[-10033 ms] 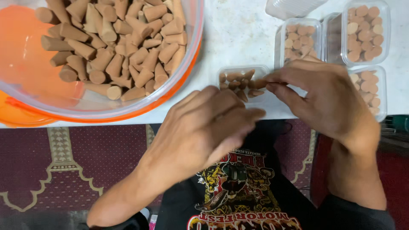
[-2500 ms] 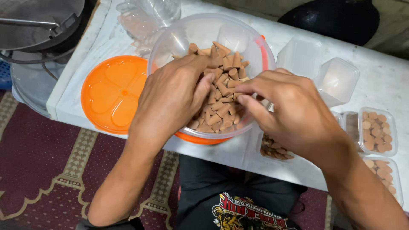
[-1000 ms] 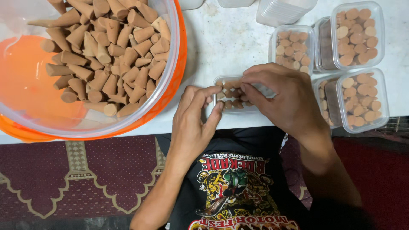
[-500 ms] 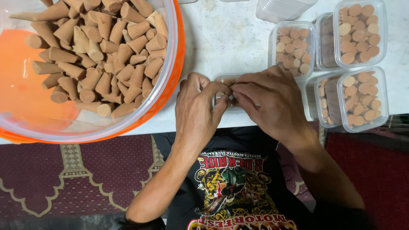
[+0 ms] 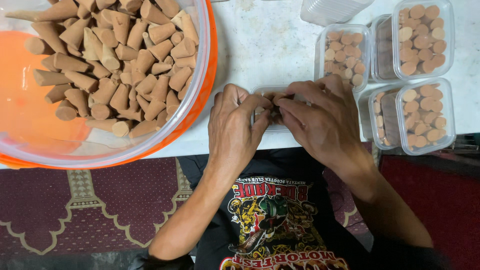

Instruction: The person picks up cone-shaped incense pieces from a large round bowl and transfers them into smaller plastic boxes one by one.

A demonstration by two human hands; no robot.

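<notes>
The white table [image 5: 270, 45] fills the upper half of the frame, its near edge running across the middle; below it lie a dark red patterned carpet [image 5: 90, 210] and the person's black printed shirt [image 5: 270, 220].

On the table at the upper left stands a large clear plastic bowl [image 5: 202, 75] set on an orange lid [image 5: 214, 55]. It holds a heap of brown incense cones [image 5: 120, 65], lying every way, piled toward its right side.

At the upper right of the frame are four small clear boxes packed with cones standing base up: one at the top right corner [image 5: 422, 37], one just left of it and lower [image 5: 342, 57], one at the right edge below [image 5: 425, 117], and a fourth partly hidden between the last and the right hand. A stack of empty clear boxes [image 5: 332, 9] shows at the top edge.

At the centre, near the table's edge, both hands meet over a small clear box [image 5: 267, 90], mostly covered by them. The left hand [image 5: 235, 127] curls its fingers over the box's left side, thumb against its near edge. The right hand [image 5: 322, 122] comes from the right, its fingers [image 5: 295, 107] bent and drawn together, pinching brown cones [image 5: 272, 97] inside the box. The fingertips of both hands almost touch.
</notes>
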